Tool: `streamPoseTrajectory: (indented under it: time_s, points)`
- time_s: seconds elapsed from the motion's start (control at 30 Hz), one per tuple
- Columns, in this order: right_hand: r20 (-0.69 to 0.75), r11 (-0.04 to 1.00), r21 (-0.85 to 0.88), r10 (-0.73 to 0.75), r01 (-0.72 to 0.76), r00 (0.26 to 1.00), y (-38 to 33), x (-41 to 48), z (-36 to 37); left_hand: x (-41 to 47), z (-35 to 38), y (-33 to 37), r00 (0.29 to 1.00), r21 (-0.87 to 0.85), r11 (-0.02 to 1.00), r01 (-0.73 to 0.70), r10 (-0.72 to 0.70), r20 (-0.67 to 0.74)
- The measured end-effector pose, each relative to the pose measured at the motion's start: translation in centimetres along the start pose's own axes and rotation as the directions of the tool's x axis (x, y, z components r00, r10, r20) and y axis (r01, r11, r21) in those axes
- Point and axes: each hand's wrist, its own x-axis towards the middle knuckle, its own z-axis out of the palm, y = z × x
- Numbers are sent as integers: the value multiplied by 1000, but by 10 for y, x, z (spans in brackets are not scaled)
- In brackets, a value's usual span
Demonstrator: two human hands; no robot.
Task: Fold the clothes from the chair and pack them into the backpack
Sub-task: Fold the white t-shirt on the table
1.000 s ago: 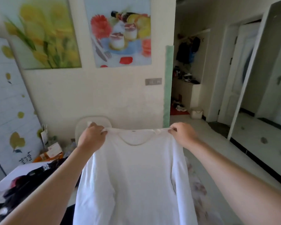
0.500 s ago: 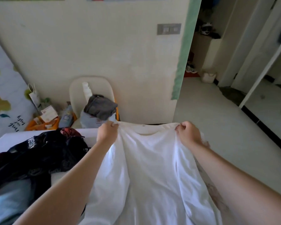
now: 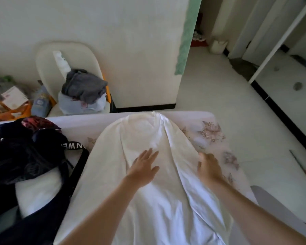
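Head view: the white shirt [image 3: 157,209] lies spread on the table [image 3: 210,131]. The left hand [image 3: 143,167] presses it with straight fingers. The right hand [image 3: 208,167] rests at its right edge, fingers bent; whether they pinch cloth I cannot tell. The black backpack [image 3: 25,156] lies just left. Beyond, the chair [image 3: 48,68] holds grey clothes [image 3: 85,85].

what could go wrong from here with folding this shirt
1. The shirt lies ridged and wrinkled under the flat left hand; folding it now would likely press those creases in.
2. The strap of the backpack lies right along the shirt's left edge and might get caught in a fold.
3. The right hand sits at the right edge; a pull there could drag the shirt askew.
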Motion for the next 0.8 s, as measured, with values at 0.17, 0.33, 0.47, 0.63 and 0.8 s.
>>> streamPoseTrajectory:
  time_s: [0.17, 0.33, 0.47, 0.63, 0.8]
  points:
    - [159, 980, -138, 163, -141, 974, 42, -17, 14, 10, 51, 22, 962, 263, 957, 123, -180, 207]
    - [-16, 972, -39, 230, -230, 973, 47, -21, 19, 13, 60, 43, 991, 269, 954, 131, -135, -2]
    - [50, 960, 6, 278, -278, 959, 52, -14, 17, 14, 70, 58, 992, 190, 979, -71, 89, -87]
    - [-243, 966, 219, 191, -138, 951, 47, 5, -15, 25, 75, 77, 950, 136, 977, -162, 192, -245]
    - [-599, 971, -237, -126, -25, 791, 54, 41, -61, 38, 77, 80, 977, 185, 970, -155, 178, -114]
